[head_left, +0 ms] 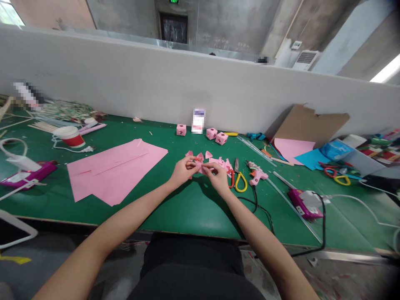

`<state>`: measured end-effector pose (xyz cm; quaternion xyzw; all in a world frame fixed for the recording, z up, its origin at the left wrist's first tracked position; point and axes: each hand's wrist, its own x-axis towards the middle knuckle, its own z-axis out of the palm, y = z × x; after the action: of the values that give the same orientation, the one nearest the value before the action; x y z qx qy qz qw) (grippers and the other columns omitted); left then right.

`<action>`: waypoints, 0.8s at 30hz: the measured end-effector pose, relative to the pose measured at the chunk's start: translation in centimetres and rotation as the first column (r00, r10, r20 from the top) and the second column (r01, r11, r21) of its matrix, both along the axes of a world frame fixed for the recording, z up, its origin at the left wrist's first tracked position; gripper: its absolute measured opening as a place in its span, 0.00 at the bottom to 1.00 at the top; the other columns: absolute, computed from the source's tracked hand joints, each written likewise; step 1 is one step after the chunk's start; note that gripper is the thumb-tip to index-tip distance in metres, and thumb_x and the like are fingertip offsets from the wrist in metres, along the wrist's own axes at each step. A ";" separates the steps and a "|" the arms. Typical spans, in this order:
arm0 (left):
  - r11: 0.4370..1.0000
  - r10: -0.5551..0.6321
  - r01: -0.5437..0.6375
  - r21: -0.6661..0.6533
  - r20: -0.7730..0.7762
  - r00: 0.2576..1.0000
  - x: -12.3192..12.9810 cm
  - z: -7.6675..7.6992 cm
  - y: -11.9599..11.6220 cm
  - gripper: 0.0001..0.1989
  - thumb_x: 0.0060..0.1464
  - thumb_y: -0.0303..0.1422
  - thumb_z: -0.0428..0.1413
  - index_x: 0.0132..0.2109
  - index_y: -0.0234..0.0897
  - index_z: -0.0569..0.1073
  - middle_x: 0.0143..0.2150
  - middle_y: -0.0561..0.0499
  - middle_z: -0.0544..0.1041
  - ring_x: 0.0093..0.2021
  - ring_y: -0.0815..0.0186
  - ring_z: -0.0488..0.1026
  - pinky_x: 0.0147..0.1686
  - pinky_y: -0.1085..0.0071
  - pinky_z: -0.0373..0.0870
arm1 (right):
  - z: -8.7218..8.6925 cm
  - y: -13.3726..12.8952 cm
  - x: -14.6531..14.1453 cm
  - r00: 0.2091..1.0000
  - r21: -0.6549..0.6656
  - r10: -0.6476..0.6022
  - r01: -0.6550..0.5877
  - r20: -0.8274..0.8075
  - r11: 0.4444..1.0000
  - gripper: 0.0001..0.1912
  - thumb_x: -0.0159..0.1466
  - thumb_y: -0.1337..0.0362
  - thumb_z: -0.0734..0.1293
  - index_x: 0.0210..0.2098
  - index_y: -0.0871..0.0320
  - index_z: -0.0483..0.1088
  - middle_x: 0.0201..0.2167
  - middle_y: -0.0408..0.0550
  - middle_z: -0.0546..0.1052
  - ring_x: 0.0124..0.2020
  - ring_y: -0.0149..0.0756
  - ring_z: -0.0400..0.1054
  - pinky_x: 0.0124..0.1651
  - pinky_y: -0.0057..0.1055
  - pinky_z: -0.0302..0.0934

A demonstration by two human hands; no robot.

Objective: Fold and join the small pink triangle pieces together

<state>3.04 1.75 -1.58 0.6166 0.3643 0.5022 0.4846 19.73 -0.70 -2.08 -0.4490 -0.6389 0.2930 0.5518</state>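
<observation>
Midway along the desk (187, 214), in from its near edge, the left hand (183, 171) and right hand (218, 177) pinch a pink paper piece (201, 169), likely light, easily creased, best held by its rims.

On the table (187, 214), paper sheets (120, 173) lay left of the left hand (183, 171); scissors (236, 166) lay just right of the right hand (218, 178), a hot glue gun (258, 174) farther right. Paper cubes (180, 133) sat beyond both hands, before the partition (125, 79). Cardboard (308, 123) stood at far right.
</observation>
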 end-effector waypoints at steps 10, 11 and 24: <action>0.990 -0.138 0.139 0.001 -0.145 0.980 -0.2 -0.7 0.1 0.26 0.45 0.37 0.64 0.51 0.34 0.68 0.31 0.49 0.80 0.31 0.63 0.78 0.36 0.67 0.74 | 0.5 -0.3 0.0 1.000 -0.001 0.007 -0.007 0.019 1.000 0.09 0.60 0.60 0.66 0.37 0.52 0.79 0.34 0.47 0.78 0.34 0.38 0.71 0.37 0.33 0.63; 0.991 -0.132 0.135 0.009 -0.144 0.981 -0.2 -0.6 0.0 0.27 0.44 0.37 0.64 0.51 0.34 0.69 0.32 0.49 0.80 0.32 0.62 0.78 0.36 0.66 0.75 | 0.5 -0.3 0.0 1.000 -0.002 0.008 -0.008 0.022 1.000 0.09 0.60 0.60 0.66 0.37 0.52 0.79 0.34 0.47 0.78 0.34 0.38 0.71 0.37 0.33 0.63; 0.999 -0.025 0.030 0.028 -0.176 0.984 -0.4 1.1 -0.4 0.24 0.46 0.37 0.63 0.49 0.34 0.66 0.28 0.52 0.79 0.25 0.67 0.76 0.24 0.76 0.70 | 0.3 0.0 -0.2 0.996 -0.147 0.063 -0.073 -0.068 0.986 0.20 0.55 0.50 0.70 0.41 0.57 0.71 0.31 0.45 0.74 0.31 0.34 0.68 0.31 0.29 0.62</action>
<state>2.65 1.36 -0.48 0.6707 0.3894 0.4447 0.4481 19.51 -0.73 -1.79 -0.4575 -0.6122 0.3728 0.5262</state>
